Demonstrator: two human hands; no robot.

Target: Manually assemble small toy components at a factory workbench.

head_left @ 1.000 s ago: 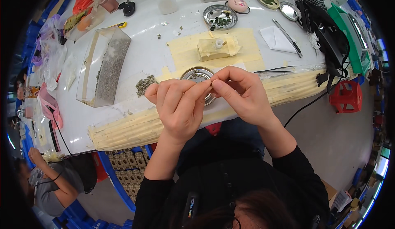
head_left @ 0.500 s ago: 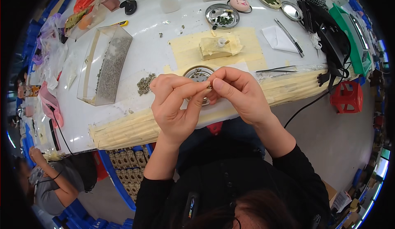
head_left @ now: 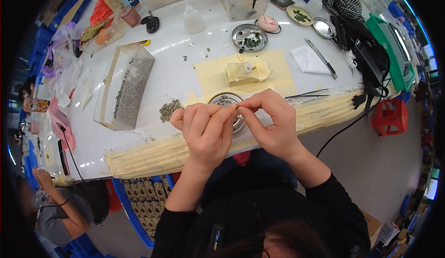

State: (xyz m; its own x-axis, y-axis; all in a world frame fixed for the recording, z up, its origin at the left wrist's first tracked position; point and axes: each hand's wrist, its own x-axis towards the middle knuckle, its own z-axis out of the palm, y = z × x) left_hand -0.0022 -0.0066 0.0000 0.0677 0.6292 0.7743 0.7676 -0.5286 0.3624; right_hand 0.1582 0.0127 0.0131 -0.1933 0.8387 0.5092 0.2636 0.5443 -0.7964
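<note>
My left hand (head_left: 206, 135) and my right hand (head_left: 272, 125) meet fingertip to fingertip above the front edge of the table. Both are closed in a pinch on a tiny dark piece between them, too small and too covered to name. Below the fingers sits a round metal dish (head_left: 238, 124) with small bits in it, partly hidden by my hands. Left of the dish lies a loose pile of small grey-green pieces (head_left: 169, 111). Just beyond it a yellowish taped block (head_left: 241, 75) carries a small white cup (head_left: 249, 67).
A clear bin of grey granules (head_left: 134, 88) stands at the left. Farther back are a metal plate with dark green pieces (head_left: 250, 39) and a white squeeze bottle (head_left: 193, 20). Tweezers (head_left: 307, 93) and a pen (head_left: 321, 57) lie right. Another person (head_left: 69, 211) sits at lower left.
The whole scene has shifted slightly down in the picture as the head view moved. My hands still meet in a pinch; the right fingers now extend straighter toward the left fingertips.
</note>
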